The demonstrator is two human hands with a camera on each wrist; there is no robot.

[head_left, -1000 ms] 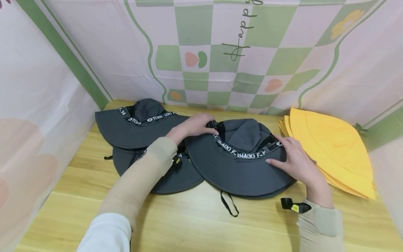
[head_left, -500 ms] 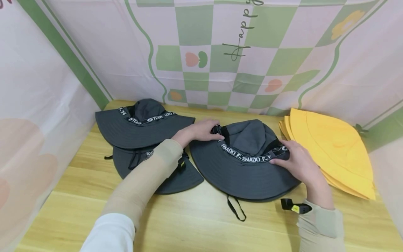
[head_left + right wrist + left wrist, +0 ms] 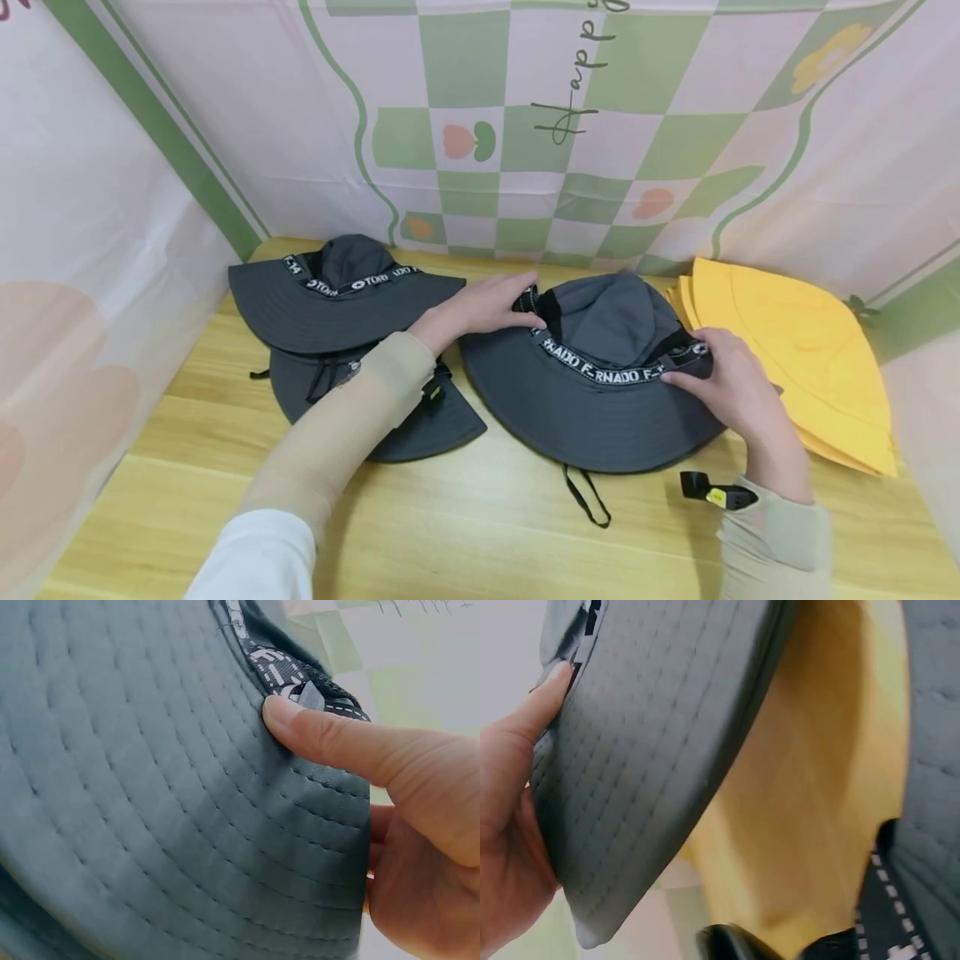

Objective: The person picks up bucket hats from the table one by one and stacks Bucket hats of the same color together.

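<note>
Dark grey hat (image 3: pixel 592 429) gripped at both sides of its brim, mid-counter

It sits at the centre of the head view, over the wooden counter (image 3: pixel 480 542), its crown towards the back and its wide stitched brim towards the person. A lettered band (image 3: pixel 600 371) runs where crown meets brim. The left hand (image 3: pixel 487 307) pinches the brim's left side, thumb on top by the band; the right hand (image 3: pixel 735 379) grasps the right side likewise, fingers behind the edge. From the right wrist, another dark edge shows below the brim; whether it is a second hat, I cannot tell. A thin black cord (image 3: pixel 588 497) loops out from under the front edge onto the wood.

Leftward, a narrow strip of wood parts the brim from the pointed tip of a lower hat (image 3: pixel 427 433), which lies partly under an upper hat (image 3: pixel 341 317); the left sleeve (image 3: pixel 337 433) crosses above the lower one. Rightward, room is tight: the right hand lies between the brim and the stacked yellow hats (image 3: pixel 795 358), overlapping them in view. Behind the crown, little counter shows before the checked cloth (image 3: pixel 540 142). The widest stretch of wood lies in front, running out of view at the bottom.
</note>
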